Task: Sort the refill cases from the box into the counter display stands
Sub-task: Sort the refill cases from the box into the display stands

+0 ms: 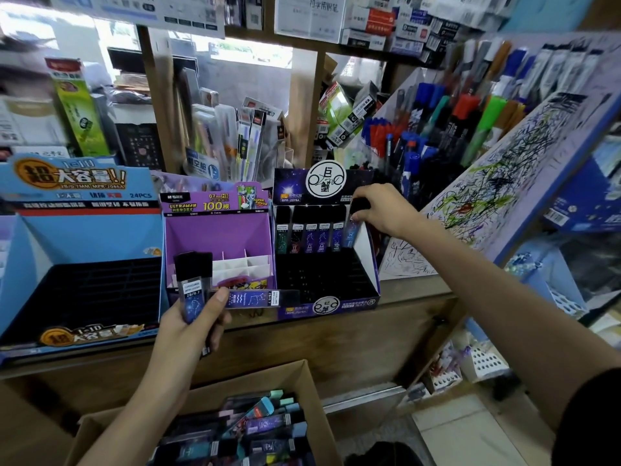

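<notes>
While the right hand (pixel 378 210) pinches a refill case (pixel 352 232) at the end of the back row in the dark stand (pixel 356 302), centre frame, the left hand (pixel 188 324) grips spare cases (pixel 191 290) above the box (pixel 304 381).

Pens (pixel 421 129) with blue, red and green caps stand just left of the scribbled board (pixel 487 200); small white boxes (pixel 379 26) sit stacked above those pens.

Bright window glare upper left, blurred, bowed edges
</notes>
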`<state>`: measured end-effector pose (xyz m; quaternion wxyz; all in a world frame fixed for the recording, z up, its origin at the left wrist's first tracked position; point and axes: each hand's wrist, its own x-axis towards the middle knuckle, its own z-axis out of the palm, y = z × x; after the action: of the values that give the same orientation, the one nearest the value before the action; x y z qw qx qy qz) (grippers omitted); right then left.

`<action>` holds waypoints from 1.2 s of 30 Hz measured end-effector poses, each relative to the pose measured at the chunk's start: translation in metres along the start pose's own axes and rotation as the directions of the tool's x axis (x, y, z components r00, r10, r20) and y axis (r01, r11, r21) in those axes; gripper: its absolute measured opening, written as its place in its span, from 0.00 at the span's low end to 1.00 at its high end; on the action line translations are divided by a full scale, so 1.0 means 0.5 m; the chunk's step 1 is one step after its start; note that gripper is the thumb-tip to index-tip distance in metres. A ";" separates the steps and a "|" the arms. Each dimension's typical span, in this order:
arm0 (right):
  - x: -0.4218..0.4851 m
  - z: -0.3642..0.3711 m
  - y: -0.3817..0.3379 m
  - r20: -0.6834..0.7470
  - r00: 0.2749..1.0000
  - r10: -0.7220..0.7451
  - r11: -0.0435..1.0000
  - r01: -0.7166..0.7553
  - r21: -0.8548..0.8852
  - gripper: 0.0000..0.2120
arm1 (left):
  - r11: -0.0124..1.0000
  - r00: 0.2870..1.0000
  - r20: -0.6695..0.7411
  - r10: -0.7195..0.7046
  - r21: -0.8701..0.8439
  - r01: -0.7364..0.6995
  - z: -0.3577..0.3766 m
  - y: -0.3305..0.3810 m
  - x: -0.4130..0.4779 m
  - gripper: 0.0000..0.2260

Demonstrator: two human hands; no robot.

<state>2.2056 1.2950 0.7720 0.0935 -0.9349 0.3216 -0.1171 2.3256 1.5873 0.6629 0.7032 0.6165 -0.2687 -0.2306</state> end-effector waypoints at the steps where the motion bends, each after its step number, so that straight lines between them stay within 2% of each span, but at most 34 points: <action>1: 0.000 -0.003 0.000 0.009 1.000 0.000 1.000 0.000 0.025 0.17 | 1.000 1.000 -0.001 0.000 0.002 0.000 0.000 0.000 -0.001 0.12; 7: 0.008 -0.005 0.003 0.090 0.996 -0.015 1.000 0.017 -0.023 0.18 | 1.000 1.000 -0.019 -0.007 -0.013 0.007 0.007 0.003 -0.001 0.12; 11: -0.006 0.025 0.003 -0.034 0.997 -0.069 0.997 0.068 -0.038 0.15 | 1.000 1.000 -0.007 -0.008 -0.014 0.008 0.014 0.007 -0.001 0.12; 13: -0.013 0.037 0.010 -0.138 0.979 -0.147 0.979 0.124 -0.160 0.15 | 1.000 1.000 -0.002 -0.006 -0.017 0.006 0.018 0.010 0.000 0.12; 15: -0.014 0.044 0.019 -0.217 0.956 -0.196 0.941 0.121 -0.316 0.13 | 1.000 1.000 -0.001 -0.004 -0.020 0.004 0.022 0.013 0.001 0.12; 18: -0.012 0.048 0.027 -0.195 0.958 -0.210 0.908 0.117 -0.403 0.12 | 1.000 1.000 -0.004 0.003 -0.028 -0.004 0.027 0.013 0.002 0.12; 22: -0.020 0.041 0.020 -0.194 0.962 -0.191 0.887 0.084 -0.455 0.14 | 0.997 1.000 0.004 0.014 -0.070 -0.013 0.029 0.012 0.004 0.10; 24: -0.044 0.046 -0.002 -0.268 0.946 -0.182 0.930 0.077 -0.359 0.15 | 0.995 1.000 0.013 0.017 -0.102 -0.015 0.028 0.014 0.005 0.09; 25: -0.064 0.053 -0.022 -0.312 0.938 -0.152 0.974 0.089 -0.207 0.14 | 0.993 1.000 0.015 0.020 -0.117 -0.018 0.028 0.015 0.005 0.09; 26: -0.090 0.062 -0.044 -0.327 0.940 -0.097 0.994 0.111 0.024 0.13 | 0.992 1.000 0.017 0.023 -0.126 -0.021 0.028 0.017 0.005 0.09; 27: -0.118 0.074 -0.068 -0.277 0.960 -0.041 0.949 0.124 0.290 0.11 | 0.992 1.000 0.016 0.023 -0.128 -0.021 0.028 0.019 0.004 0.09; 28: -0.146 0.087 -0.094 -0.159 0.987 -0.020 0.835 0.104 0.541 0.09 | 0.991 1.000 0.012 0.021 -0.129 -0.019 0.029 0.021 0.004 0.10; 30: -0.194 0.119 -0.143 0.092 0.995 -0.044 0.507 -0.057 0.860 0.09 | 0.990 1.000 0.005 0.018 -0.139 -0.017 0.030 0.023 0.002 0.11; 32: -0.215 0.151 -0.176 0.192 0.981 -0.002 0.129 -0.190 0.973 0.11 | 0.986 1.000 0.003 0.016 -0.168 -0.016 0.031 0.024 0.001 0.11; 34: -0.218 0.167 -0.202 0.280 0.955 0.095 -0.245 -0.250 0.937 0.14 | 0.984 1.000 0.016 0.012 -0.180 -0.009 0.028 0.024 0.000 0.10; 35: -0.217 0.171 -0.211 0.314 0.942 0.121 -0.350 -0.255 0.901 0.15 | 0.984 1.000 0.028 0.013 -0.180 -0.008 0.025 0.024 -0.001 0.09; 36: -0.216 0.173 -0.217 0.330 0.935 0.131 -0.376 -0.262 0.889 0.14 | 0.984 0.999 0.042 0.010 -0.177 -0.002 0.022 0.025 -0.001 0.07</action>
<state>2.2097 1.4551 0.6994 0.8434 -0.3933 0.2453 -0.2718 2.3180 1.5812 0.6761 0.7500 0.5456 -0.2640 -0.2646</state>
